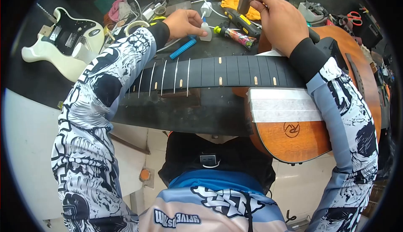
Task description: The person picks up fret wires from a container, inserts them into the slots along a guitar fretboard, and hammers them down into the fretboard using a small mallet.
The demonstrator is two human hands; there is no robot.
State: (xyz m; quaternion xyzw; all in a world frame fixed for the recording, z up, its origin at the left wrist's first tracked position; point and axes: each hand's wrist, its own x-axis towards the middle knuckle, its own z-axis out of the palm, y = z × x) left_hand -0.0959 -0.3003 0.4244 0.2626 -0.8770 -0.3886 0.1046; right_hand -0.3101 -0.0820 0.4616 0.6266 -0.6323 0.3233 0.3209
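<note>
My left hand [184,24] pinches a small white squeeze bottle [205,34] with a blue tip, upright at the bench top. My right hand [285,22] is closed round what looks like a hammer [247,0] with a thick cylindrical metal head; most of its handle is hidden in my grip. Below both hands runs a guitar's dark fretboard [235,70], with silvery fret wires [175,74] across its left part and bare slots further right. The brown guitar body [289,141] lies at the right, with white masking tape [285,106] on it.
A blue stick-like piece [183,48] lies by the left hand. Behind are a patterned bottle [237,37], a black-and-yellow tool [242,22] and a yellow cloth [235,4]. A white electric guitar body [63,43] is at left, red-handled scissors [354,18] at right.
</note>
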